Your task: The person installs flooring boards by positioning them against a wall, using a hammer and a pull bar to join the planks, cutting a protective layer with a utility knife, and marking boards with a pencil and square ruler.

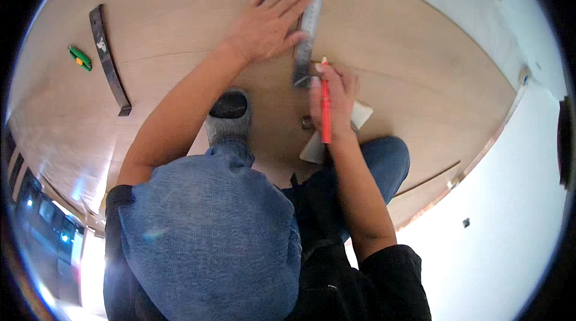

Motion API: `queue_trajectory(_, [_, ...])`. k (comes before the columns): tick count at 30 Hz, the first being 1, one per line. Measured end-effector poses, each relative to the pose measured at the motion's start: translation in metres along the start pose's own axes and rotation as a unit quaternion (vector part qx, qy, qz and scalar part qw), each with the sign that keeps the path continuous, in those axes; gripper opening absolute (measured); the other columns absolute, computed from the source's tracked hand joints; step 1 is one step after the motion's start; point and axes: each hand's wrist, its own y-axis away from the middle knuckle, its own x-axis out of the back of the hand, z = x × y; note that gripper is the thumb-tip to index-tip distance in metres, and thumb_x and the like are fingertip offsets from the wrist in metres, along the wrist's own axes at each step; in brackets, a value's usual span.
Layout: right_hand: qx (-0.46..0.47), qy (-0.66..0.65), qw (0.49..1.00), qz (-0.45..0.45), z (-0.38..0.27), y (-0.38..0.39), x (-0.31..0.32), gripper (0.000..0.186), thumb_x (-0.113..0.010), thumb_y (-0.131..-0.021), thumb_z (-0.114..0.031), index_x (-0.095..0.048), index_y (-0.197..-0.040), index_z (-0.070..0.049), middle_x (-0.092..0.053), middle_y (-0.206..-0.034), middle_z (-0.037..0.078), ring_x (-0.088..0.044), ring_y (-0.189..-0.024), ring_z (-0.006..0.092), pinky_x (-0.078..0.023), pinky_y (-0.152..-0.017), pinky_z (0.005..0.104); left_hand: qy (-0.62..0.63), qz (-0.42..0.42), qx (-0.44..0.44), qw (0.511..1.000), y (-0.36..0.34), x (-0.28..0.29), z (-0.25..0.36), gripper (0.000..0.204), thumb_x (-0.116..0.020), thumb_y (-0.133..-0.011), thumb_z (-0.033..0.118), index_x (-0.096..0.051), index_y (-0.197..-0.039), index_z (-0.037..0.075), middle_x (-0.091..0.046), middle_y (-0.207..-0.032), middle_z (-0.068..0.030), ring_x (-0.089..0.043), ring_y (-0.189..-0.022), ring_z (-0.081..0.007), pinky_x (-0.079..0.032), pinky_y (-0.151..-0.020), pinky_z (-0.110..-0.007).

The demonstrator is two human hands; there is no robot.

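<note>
A metal ruler [311,18] lies on the wood-coloured boards, its near end dark. My left hand [273,21] rests flat beside it, fingers stretched, with fingertips at the ruler's left edge. Close to the ruler's near end, my right hand [337,96] is closed around a red pencil [326,102], which has a pale end pointing away from me. Under that hand sits a pale object [361,116], mostly hidden, whose kind I cannot make out. A small dark item [307,122] lies just left of my right wrist.
Far to the left lie a black flat pry bar [108,60] with a bent end and a green utility knife [80,58]. My grey-socked left foot [229,117] is on the boards [408,57]. A white wall [498,201] borders the floor on the right.
</note>
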Motion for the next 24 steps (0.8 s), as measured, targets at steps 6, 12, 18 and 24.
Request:
queue_trajectory(6, [-0.147, -0.312, 0.937, 0.052, 0.012, -0.125, 0.011, 0.017, -0.067, -0.097, -0.013, -0.069, -0.107, 0.001, -0.069, -0.099, 0.012, -0.063, -0.088, 0.0183, -0.053, -0.08, 0.0332, 0.031, -0.015, 0.009, 0.999, -0.003, 0.008, 0.003, 0.074, -0.054, -0.1, 0.051, -0.036, -0.158, 0.009, -0.03, -0.168, -0.008, -0.035, -0.15, -0.025, -0.023, -0.124, -0.046])
queue_trajectory(12, [-0.128, -0.349, 0.928, -0.036, 0.031, -0.21, 0.003, 0.023, -0.075, -0.095, -0.02, -0.071, -0.102, 0.001, -0.072, -0.087, 0.004, -0.064, -0.078, 0.0126, -0.053, -0.072, 0.0284, 0.041, -0.012, 0.005, 0.999, -0.004, 0.01, 0.0, 0.076, -0.057, -0.098, 0.051, -0.036, -0.158, 0.008, -0.03, -0.168, -0.0079, -0.034, -0.151, -0.0244, -0.022, -0.124, -0.046])
queue_trajectory(18, [-0.123, -0.325, 0.935, -0.075, 0.04, -0.213, 0.001, 0.022, -0.075, -0.097, -0.017, -0.07, -0.109, 0.001, -0.072, -0.09, 0.004, -0.065, -0.08, 0.0108, -0.054, -0.073, 0.0245, 0.042, -0.024, 0.012, 0.999, -0.003, 0.011, 0.0, 0.077, -0.056, -0.097, 0.053, -0.038, -0.157, 0.008, -0.031, -0.168, -0.0078, -0.036, -0.15, -0.0233, -0.023, -0.124, -0.046])
queue_trajectory(24, [-0.07, -0.298, 0.947, -0.098, 0.056, -0.213, -0.002, 0.022, -0.073, -0.098, -0.017, -0.069, -0.111, 0.001, -0.071, -0.092, 0.004, -0.063, -0.08, 0.01, -0.053, -0.073, 0.0247, 0.043, -0.026, 0.016, 0.999, -0.004, 0.011, 0.002, 0.077, -0.058, -0.096, 0.053, -0.039, -0.156, 0.008, -0.032, -0.167, -0.0076, -0.038, -0.149, -0.0232, -0.024, -0.123, -0.046])
